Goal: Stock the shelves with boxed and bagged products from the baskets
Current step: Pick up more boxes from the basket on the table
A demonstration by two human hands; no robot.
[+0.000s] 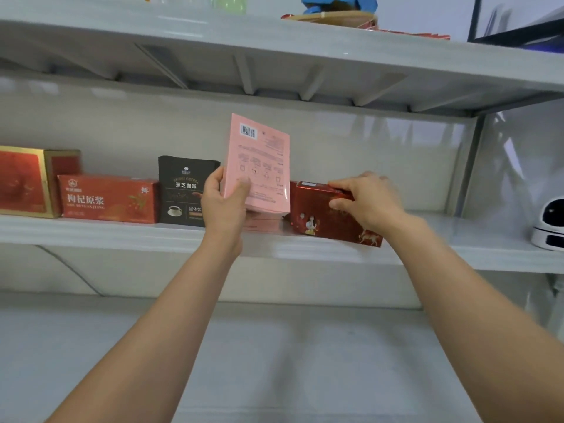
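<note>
A pink box [262, 166] with a barcode stands upright on the middle shelf [122, 236]. My left hand [224, 203] grips its lower left edge, thumb on the printed face. Just to its right a dark red box [323, 215] with small figures lies on the same shelf. My right hand [366, 199] holds that box by its top right end, fingers over the top and thumb on the front. The two boxes stand close together, nearly touching.
Left of the pink box stand a black coffee bag [183, 187], an orange-red box [106, 198] and a red and gold box [24, 181]. A white and black device [549, 224] sits at the shelf's right end. A woven basket [332, 18] rests on the upper shelf.
</note>
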